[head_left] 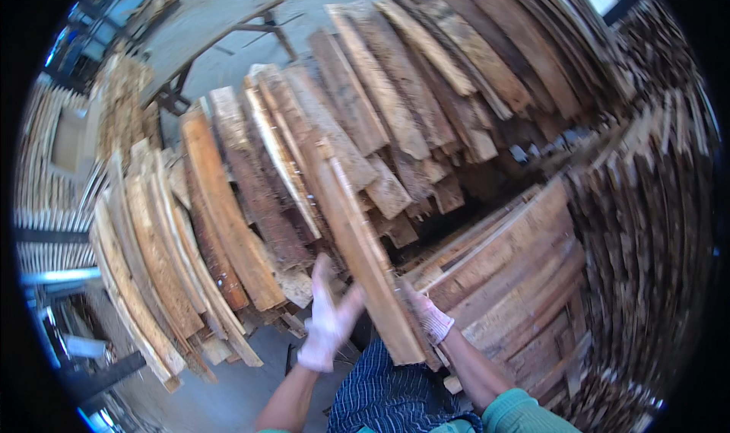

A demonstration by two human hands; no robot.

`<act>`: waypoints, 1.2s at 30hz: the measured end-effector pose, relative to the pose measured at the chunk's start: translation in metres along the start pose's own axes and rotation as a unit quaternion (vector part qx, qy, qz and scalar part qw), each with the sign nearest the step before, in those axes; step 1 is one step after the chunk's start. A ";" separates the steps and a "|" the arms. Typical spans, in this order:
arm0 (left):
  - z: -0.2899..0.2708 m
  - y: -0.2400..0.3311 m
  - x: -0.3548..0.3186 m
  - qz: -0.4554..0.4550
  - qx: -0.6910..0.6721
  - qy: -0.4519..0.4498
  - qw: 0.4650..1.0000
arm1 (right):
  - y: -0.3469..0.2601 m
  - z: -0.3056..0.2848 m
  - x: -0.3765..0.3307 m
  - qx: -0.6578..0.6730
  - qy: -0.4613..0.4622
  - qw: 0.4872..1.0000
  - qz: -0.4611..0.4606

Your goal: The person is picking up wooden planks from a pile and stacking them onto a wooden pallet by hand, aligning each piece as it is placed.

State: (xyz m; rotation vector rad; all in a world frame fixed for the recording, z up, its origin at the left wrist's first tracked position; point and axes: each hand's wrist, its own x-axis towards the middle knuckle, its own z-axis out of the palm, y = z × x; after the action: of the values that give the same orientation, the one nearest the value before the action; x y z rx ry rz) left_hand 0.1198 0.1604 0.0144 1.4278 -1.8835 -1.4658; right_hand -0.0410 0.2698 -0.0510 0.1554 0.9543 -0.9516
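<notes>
A long wooden plank (363,262) slants from the pile toward my body, its near end above my striped blue apron (395,391). My right hand (430,317), in a pale knit glove, holds the plank by its right edge; some of its fingers are hidden by the wood. On the other side, my gloved left hand (332,319) is slightly blurred, with thumb and fingers spread. It holds nothing and is close to the plank's left edge. Under and around the plank lies a wide row of rough boards (251,174), some with bark.
At the right, a stack of reddish-brown boards (517,273) rises beside a dark gap. Beyond it stands a tall wall of stacked thin slats (639,258). A wooden trestle (228,41) is on the grey floor at the far left, with more slat stacks (57,152) nearby.
</notes>
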 end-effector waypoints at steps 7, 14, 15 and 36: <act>0.071 0.009 -0.006 -0.216 -0.399 -0.042 0.890 | -0.012 0.000 -0.054 -0.409 0.095 0.884 -0.208; 0.150 0.081 -0.083 -0.060 -0.304 -0.262 0.914 | 0.069 -0.053 -0.190 -0.288 0.290 0.844 -0.348; 0.173 0.088 -0.094 -0.034 -0.315 -0.292 0.903 | 0.089 -0.070 -0.207 -0.266 0.335 0.807 -0.407; 0.387 0.113 -0.223 0.193 0.435 -0.334 0.814 | 0.232 -0.252 -0.260 0.031 0.487 0.800 -0.349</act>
State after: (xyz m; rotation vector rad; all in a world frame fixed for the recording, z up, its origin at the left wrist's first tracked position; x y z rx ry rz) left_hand -0.1357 0.5444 0.0228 0.6760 -3.3366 -0.9601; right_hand -0.0825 0.6973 -0.0708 0.3849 2.0231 -1.6384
